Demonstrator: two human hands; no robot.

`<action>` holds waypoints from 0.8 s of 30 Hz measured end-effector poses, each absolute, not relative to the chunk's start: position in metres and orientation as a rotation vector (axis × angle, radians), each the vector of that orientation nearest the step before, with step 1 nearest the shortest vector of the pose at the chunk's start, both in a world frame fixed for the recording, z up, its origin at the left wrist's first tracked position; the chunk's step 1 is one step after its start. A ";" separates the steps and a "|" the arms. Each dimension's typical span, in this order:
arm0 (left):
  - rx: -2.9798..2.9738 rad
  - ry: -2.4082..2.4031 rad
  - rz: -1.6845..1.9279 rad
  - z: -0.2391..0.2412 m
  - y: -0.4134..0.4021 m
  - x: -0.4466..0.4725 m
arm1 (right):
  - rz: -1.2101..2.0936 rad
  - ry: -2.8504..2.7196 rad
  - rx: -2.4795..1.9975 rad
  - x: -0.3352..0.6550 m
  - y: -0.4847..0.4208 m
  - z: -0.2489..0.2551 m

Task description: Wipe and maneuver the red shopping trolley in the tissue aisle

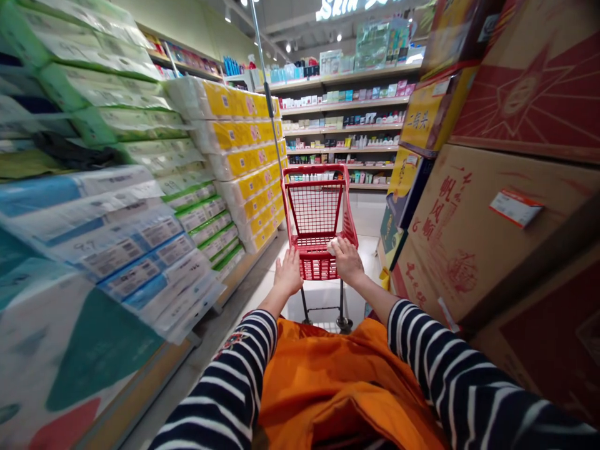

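Observation:
A red shopping cart (317,212) stands in the aisle just ahead of me. My left hand (287,272) rests on the near rim of its basket, fingers curled over the edge. My right hand (347,259) grips the same rim further right, with something small and white showing under the fingers. Both of my arms wear dark sleeves with white stripes. An orange garment (328,381) lies across my front, below the arms.
Stacked packs of tissue and toilet paper (140,206) fill the shelves on the left. Large brown cardboard boxes (473,231) with red print crowd the right side. A shelf wall of small bottles and boxes (347,125) closes the aisle ahead. A metal pole (267,94) rises from the cart.

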State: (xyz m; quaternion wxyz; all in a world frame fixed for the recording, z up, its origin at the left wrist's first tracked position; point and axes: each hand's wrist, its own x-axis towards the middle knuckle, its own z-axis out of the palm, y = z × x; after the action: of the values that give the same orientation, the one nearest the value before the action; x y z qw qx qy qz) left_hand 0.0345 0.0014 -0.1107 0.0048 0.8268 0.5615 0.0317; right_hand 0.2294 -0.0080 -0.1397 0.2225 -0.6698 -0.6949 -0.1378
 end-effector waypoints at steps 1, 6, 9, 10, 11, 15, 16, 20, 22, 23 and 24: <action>2.587 1.762 0.085 -0.111 0.000 0.036 | -0.375 -1.912 -1.858 0.229 -0.008 -0.139; 2.575 1.776 0.039 -0.107 -0.004 0.044 | -0.333 -2.039 -1.759 0.188 -0.001 -0.137; 2.589 1.760 0.020 -0.106 -0.004 0.043 | -0.293 -2.118 -1.730 0.166 0.002 -0.132; 2.597 1.753 0.016 -0.105 -0.003 0.042 | -0.286 -2.136 -1.732 0.164 0.001 -0.131; 2.606 1.744 0.016 -0.105 -0.003 0.041 | -0.284 -2.151 -1.740 0.167 0.000 -0.129; 2.614 1.724 0.028 -0.106 -0.001 0.038 | -0.328 -2.093 -1.875 0.204 -0.011 -0.127; 2.608 1.727 0.027 -0.106 -0.001 0.038 | -0.346 -2.045 -1.930 0.216 -0.013 -0.127; 2.565 1.741 0.025 -0.108 0.000 0.042 | -0.377 -1.911 -2.054 0.241 -0.018 -0.128; 2.546 1.745 0.035 -0.108 0.000 0.044 | -0.364 -1.921 -2.014 0.232 -0.015 -0.130; 2.542 1.746 0.040 -0.108 0.000 0.044 | -0.355 -1.948 -1.965 0.223 -0.013 -0.131; 2.542 1.745 0.041 -0.107 0.000 0.044 | -0.349 -1.985 -1.902 0.212 -0.011 -0.132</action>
State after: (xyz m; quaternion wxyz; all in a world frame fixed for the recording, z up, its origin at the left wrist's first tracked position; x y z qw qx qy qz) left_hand 0.0444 -0.0002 -0.1073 0.0288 0.8240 0.5657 0.0134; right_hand 0.2117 -0.0111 -0.1316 0.1841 -0.6747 -0.7040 -0.1236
